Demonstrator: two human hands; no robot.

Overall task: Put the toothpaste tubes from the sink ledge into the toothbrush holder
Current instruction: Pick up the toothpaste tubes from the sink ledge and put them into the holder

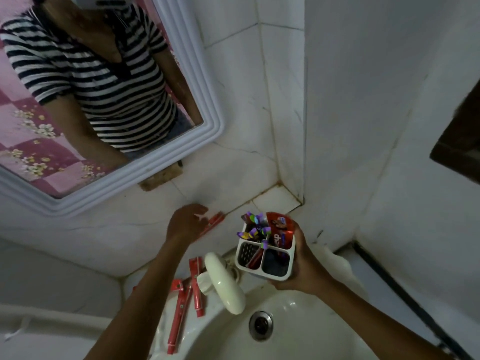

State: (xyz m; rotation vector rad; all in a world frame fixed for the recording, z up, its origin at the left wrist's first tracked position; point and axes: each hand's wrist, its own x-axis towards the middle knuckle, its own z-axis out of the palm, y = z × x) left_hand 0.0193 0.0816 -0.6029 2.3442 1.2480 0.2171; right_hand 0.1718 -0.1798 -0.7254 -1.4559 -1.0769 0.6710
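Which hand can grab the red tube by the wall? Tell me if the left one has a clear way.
Probably yes, the left. The left hand already hovers over the red tube with fingers spread and nothing between them. The right hand is busy holding the holder.

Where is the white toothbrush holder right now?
The toothbrush holder is held up in the right hand, right of centre in the head view, above the sink rim and just right of the tap.
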